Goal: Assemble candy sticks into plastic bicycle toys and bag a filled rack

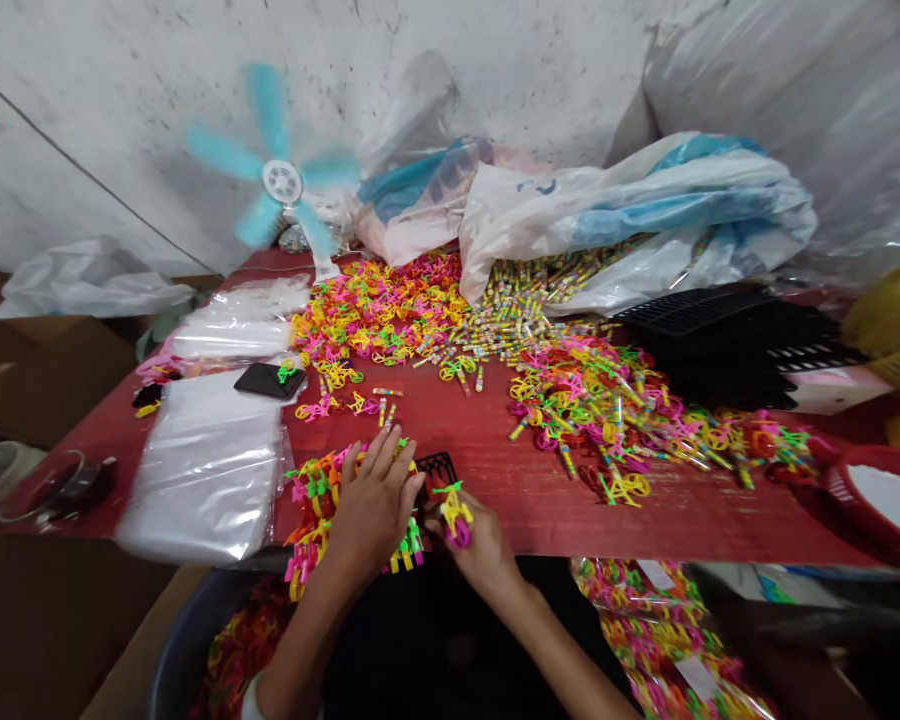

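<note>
My left hand point(375, 500) lies palm down over a row of colourful plastic toys point(315, 500) at the table's front edge, its fingers stretched out and slightly apart. Just right of it, my right hand point(480, 545) is closed round a yellow toy point(454, 508) with a green top and a purple wheel. Between the two hands shows a black plastic rack point(436, 468), partly hidden by them. Whether the left palm presses on the toys or on the rack cannot be seen.
Loose toys point(390, 310) and candy tubes point(510, 310) are heaped behind the hands. Clear bags point(202, 460) and a phone point(268, 380) lie left. Black racks point(720, 335) and a red basket point(885, 500) stand right. A fan point(282, 182) spins behind.
</note>
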The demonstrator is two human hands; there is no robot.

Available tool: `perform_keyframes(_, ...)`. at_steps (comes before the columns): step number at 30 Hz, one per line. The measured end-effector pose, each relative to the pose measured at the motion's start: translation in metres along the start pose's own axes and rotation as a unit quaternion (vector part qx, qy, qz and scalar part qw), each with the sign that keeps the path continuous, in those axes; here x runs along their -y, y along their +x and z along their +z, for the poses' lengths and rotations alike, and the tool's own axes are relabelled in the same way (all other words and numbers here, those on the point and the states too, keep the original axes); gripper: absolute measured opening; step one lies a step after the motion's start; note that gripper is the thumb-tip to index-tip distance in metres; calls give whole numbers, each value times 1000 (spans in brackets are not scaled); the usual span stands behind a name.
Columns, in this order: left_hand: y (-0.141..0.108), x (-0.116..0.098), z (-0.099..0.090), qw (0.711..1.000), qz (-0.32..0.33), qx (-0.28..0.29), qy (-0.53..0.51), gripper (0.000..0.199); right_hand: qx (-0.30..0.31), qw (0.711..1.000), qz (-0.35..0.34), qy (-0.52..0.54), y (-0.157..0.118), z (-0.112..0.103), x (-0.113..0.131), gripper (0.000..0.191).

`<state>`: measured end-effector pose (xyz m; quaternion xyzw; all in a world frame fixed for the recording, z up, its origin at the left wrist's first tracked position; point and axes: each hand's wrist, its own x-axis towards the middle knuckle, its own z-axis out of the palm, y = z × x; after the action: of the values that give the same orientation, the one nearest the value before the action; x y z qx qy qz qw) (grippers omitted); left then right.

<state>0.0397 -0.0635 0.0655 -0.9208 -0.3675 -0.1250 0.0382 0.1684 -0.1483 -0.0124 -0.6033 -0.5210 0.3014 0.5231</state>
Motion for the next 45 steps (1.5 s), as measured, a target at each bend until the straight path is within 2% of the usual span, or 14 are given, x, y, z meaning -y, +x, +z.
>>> perform_keyframes(6, -2, 5, -2, 999, 10, 0, -31, 39, 50, 985, -53, -155, -1, 6, 1, 18)
perform_keyframes(12, -4, 7, -10, 994, 45, 55, -88, 24, 74, 962, -80, -250, -6, 8, 3, 27)
perform_keyframes(17, -5, 5, -8, 996, 26, 35, -81, 27, 82, 959, -76, -259, 4, 13, 8, 30)
perform_keyframes(21, -7, 7, -4, 997, 51, 5, -50, 39, 88, 966, -94, -223, 11, 13, 8, 29)
perform_keyframes(23, -7, 8, -1, 997, 53, -19, -49, 35, 82, 972, -103, -195, 16, 1, 2, 26)
perform_keyframes(24, -7, 8, 0, 997, 48, -32, -50, 32, 53, 974, -105, -193, 20, -11, -2, 24)
perform_keyframes(26, -7, 6, 2, 997, 35, -47, -55, 29, -70, 965, -93, -236, 31, -44, -13, 22)
perform_keyframes(28, -7, 4, 1, 996, 26, -54, -58, 28, -238, 907, -63, -342, 46, -81, -25, 24)
perform_keyframes(29, -7, 3, 0, 996, 23, -55, -59, 28, -280, 871, -37, -401, 54, -96, -30, 24)
perform_keyframes(30, -6, 2, -1, 996, 21, -54, -60, 27, -285, 852, -23, -439, 60, -108, -35, 23)
perform_keyframes(32, -6, 2, -3, 997, 21, -52, -56, 26, -265, 843, -20, -469, 68, -119, -41, 22)
perform_keyframes(36, -4, 4, -4, 997, 37, -49, -39, 25, -192, 860, -60, -469, 69, -103, -42, 24)
perform_keyframes(39, -4, 3, -3, 997, 32, -56, -45, 24, -170, 865, -70, -467, 66, -94, -39, 25)
perform_keyframes(45, -4, -1, -4, 998, 11, -46, -47, 28, -161, 846, -47, -505, 68, -110, -24, 21)
